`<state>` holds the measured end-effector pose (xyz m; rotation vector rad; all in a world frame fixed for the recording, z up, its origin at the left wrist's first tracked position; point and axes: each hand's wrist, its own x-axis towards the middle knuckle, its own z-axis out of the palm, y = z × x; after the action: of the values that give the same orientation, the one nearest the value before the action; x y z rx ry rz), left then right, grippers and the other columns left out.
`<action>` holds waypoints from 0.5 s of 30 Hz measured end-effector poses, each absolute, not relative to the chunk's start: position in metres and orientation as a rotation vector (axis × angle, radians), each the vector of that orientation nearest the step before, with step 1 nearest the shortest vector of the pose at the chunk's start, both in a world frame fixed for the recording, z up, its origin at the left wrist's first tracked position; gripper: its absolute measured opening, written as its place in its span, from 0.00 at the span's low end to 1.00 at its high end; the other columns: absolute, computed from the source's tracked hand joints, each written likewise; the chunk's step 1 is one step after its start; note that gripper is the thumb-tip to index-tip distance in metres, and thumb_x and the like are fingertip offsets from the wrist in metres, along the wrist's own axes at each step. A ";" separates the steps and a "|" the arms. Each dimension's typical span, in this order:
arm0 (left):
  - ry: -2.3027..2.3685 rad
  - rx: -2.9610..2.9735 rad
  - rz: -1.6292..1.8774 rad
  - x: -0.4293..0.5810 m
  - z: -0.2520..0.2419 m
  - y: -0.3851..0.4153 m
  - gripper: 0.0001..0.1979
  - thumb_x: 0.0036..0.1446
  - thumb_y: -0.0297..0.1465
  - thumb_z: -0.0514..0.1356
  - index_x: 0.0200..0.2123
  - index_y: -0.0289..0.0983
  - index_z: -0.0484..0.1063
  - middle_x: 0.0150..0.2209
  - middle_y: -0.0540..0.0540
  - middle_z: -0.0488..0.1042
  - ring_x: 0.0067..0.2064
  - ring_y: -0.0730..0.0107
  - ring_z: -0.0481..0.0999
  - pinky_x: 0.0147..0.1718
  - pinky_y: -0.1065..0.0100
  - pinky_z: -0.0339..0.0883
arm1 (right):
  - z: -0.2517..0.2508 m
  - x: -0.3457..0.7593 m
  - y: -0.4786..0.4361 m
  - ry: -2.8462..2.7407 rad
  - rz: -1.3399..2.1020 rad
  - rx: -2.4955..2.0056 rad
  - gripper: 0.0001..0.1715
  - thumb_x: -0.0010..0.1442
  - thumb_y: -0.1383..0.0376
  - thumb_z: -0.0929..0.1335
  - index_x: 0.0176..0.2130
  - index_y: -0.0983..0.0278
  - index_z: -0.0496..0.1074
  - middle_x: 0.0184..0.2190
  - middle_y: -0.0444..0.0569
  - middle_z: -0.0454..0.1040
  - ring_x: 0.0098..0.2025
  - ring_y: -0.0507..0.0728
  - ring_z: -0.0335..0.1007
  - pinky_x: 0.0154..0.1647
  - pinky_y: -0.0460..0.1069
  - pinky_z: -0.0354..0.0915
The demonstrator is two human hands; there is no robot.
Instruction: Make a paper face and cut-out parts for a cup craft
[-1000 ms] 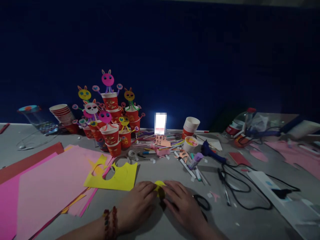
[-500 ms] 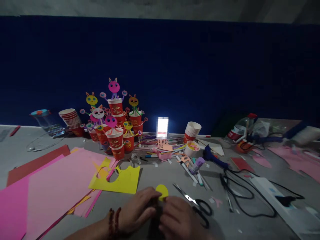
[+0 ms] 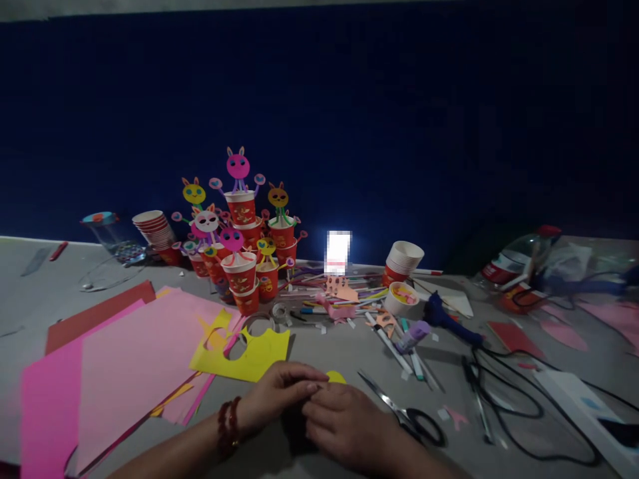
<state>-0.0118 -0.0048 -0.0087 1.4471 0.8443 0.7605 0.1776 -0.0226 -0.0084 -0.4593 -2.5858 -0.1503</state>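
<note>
My left hand [image 3: 279, 392], with dark red beads at the wrist, is closed, its fingertips meeting those of my right hand. My right hand [image 3: 344, 419] is closed too. A small yellow paper circle [image 3: 336, 377] shows just above the joined fingers; most of it is hidden behind them. Just right of my right hand lie black-handled scissors [image 3: 394, 403], blades pointing away. Beyond my left hand rests a yellow sheet [image 3: 264, 352] with round pieces cut from its edge.
Pink paper sheets [image 3: 140, 359] spread over the left side. Behind stand red paper cups [image 3: 240, 274] topped with paper animal figures. Pens [image 3: 389, 346], a purple glue stick [image 3: 413, 336] and a blue glue gun [image 3: 452, 320] lie to the right, with a looping black cord [image 3: 539, 379].
The view has shifted, so most things sit further right. My hands have drawn closer together, and less of the yellow circle shows above the fingers.
</note>
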 end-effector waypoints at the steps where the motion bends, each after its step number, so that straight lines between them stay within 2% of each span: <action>1: 0.892 1.538 0.780 -0.012 -0.006 -0.004 0.17 0.59 0.42 0.62 0.44 0.36 0.80 0.42 0.41 0.82 0.44 0.59 0.80 0.45 0.65 0.72 | -0.005 0.180 -0.022 -2.575 -0.148 -0.473 0.14 0.64 0.70 0.64 0.27 0.61 0.70 0.27 0.42 0.75 0.31 0.53 0.68 0.34 0.49 0.67; 4: 1.019 1.823 0.800 -0.020 0.007 0.000 0.13 0.62 0.38 0.59 0.41 0.39 0.81 0.40 0.44 0.82 0.43 0.63 0.80 0.45 0.67 0.71 | 0.009 0.196 -0.019 -2.529 -0.114 -0.543 0.11 0.65 0.70 0.63 0.31 0.62 0.72 0.30 0.46 0.78 0.35 0.56 0.72 0.42 0.52 0.69; 6: 1.062 2.000 0.765 -0.030 0.017 0.008 0.11 0.62 0.34 0.58 0.38 0.39 0.80 0.44 0.43 0.80 0.46 0.64 0.78 0.48 0.66 0.70 | 0.018 0.213 -0.014 -2.440 -0.062 -0.697 0.10 0.65 0.71 0.63 0.36 0.62 0.72 0.32 0.48 0.79 0.35 0.56 0.73 0.46 0.55 0.69; 7: 1.091 2.100 0.732 -0.035 0.022 0.015 0.10 0.62 0.33 0.58 0.37 0.39 0.79 0.49 0.43 0.78 0.51 0.63 0.76 0.51 0.65 0.68 | 0.021 0.223 -0.011 -2.369 -0.053 -0.772 0.08 0.65 0.71 0.64 0.37 0.62 0.72 0.32 0.49 0.79 0.35 0.56 0.74 0.43 0.54 0.70; 9: 1.170 2.302 0.700 -0.042 0.031 0.031 0.11 0.65 0.31 0.54 0.42 0.39 0.77 0.53 0.42 0.75 0.53 0.63 0.74 0.52 0.64 0.67 | 0.022 0.240 -0.006 -2.207 -0.051 -0.910 0.06 0.64 0.71 0.66 0.36 0.61 0.72 0.32 0.49 0.79 0.34 0.56 0.75 0.39 0.52 0.71; 12: 1.304 2.618 0.471 -0.037 0.038 0.063 0.13 0.67 0.29 0.51 0.46 0.39 0.74 0.50 0.43 0.76 0.52 0.64 0.73 0.54 0.63 0.65 | 0.016 0.253 -0.003 -1.983 -0.062 -1.023 0.05 0.62 0.70 0.67 0.35 0.60 0.71 0.31 0.49 0.79 0.34 0.57 0.76 0.36 0.52 0.71; 15: 1.378 2.634 0.353 -0.019 0.032 0.093 0.11 0.66 0.30 0.53 0.45 0.38 0.74 0.48 0.42 0.75 0.52 0.61 0.72 0.53 0.62 0.65 | 0.008 0.253 -0.006 -1.860 -0.068 -1.025 0.06 0.62 0.70 0.67 0.38 0.59 0.72 0.30 0.49 0.80 0.32 0.57 0.78 0.36 0.52 0.73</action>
<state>-0.0189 0.0931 0.0319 2.6343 1.3784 0.3528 0.2529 -0.0064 0.0077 -1.0254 -1.8603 -0.0683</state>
